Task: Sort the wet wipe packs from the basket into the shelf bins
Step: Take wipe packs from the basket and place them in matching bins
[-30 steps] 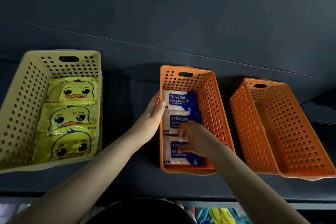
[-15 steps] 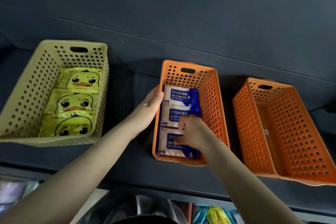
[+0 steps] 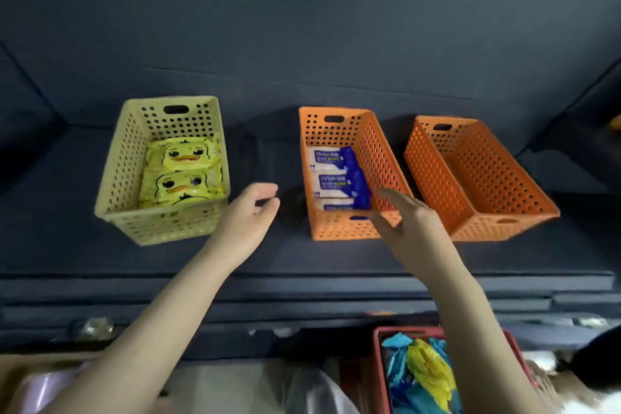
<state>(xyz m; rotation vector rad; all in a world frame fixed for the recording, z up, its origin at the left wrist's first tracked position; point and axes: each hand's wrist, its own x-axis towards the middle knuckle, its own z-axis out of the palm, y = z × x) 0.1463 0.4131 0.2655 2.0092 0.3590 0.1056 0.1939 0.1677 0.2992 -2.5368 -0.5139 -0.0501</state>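
Observation:
Three perforated bins stand on a dark shelf. The yellow bin [image 3: 114,185] on the left holds yellow duck-print wipe packs [image 3: 183,155]. The middle orange bin [image 3: 336,228] holds blue-and-white alcohol wipe packs [image 3: 331,158] in a row. The right orange bin [image 3: 433,178] looks empty. My left hand [image 3: 250,212] hovers between the yellow and middle bins, fingers loosely curled, holding nothing. My right hand [image 3: 406,222] is at the middle bin's front right corner, fingers spread, empty. A red basket [image 3: 378,366] at the bottom holds blue and yellow packs [image 3: 426,370].
The shelf's front edge [image 3: 302,282] runs across below the bins. Pale, blurred items lie at the bottom left, below the shelf. A dark wall rises behind the bins.
Both hands have pulled back out of and away from the middle orange bin, leaving the blue packs inside. The view has tilted down, revealing the red basket.

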